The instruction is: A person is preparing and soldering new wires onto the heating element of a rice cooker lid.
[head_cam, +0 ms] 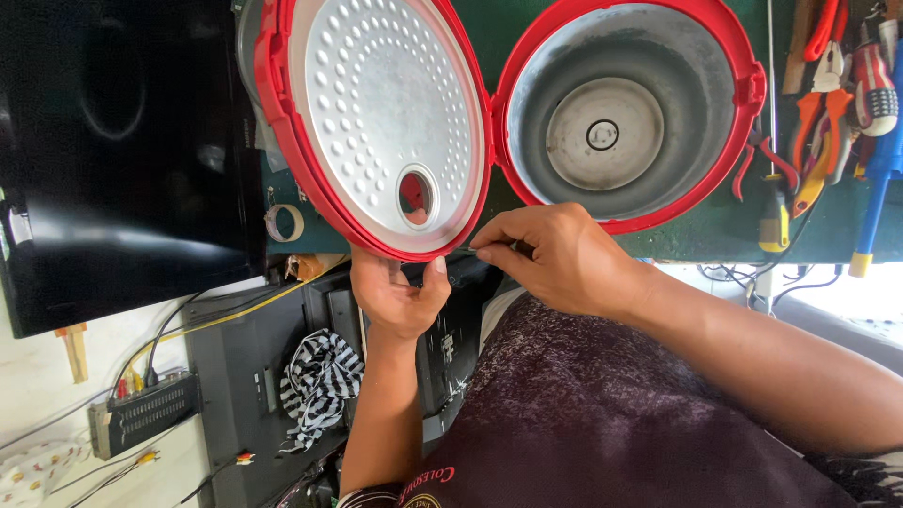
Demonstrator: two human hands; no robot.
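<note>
A red rice cooker lies open on the green bench. Its lid (376,113) has a dimpled silver inner plate with a round hole. The body (621,113) shows a grey inner well with a round heating plate. My left hand (400,292) grips the lid's lower rim, thumb on the edge. My right hand (555,254) pinches a thin dark tool (475,248), probably a screwdriver, at the hinge area between lid and body; its tip is hidden.
A black flat screen (122,150) stands at the left. Pliers and screwdrivers (837,103) hang at the right. A tape roll (283,223) lies near the lid. Below are a black device (245,376), a striped cloth (320,376) and cables.
</note>
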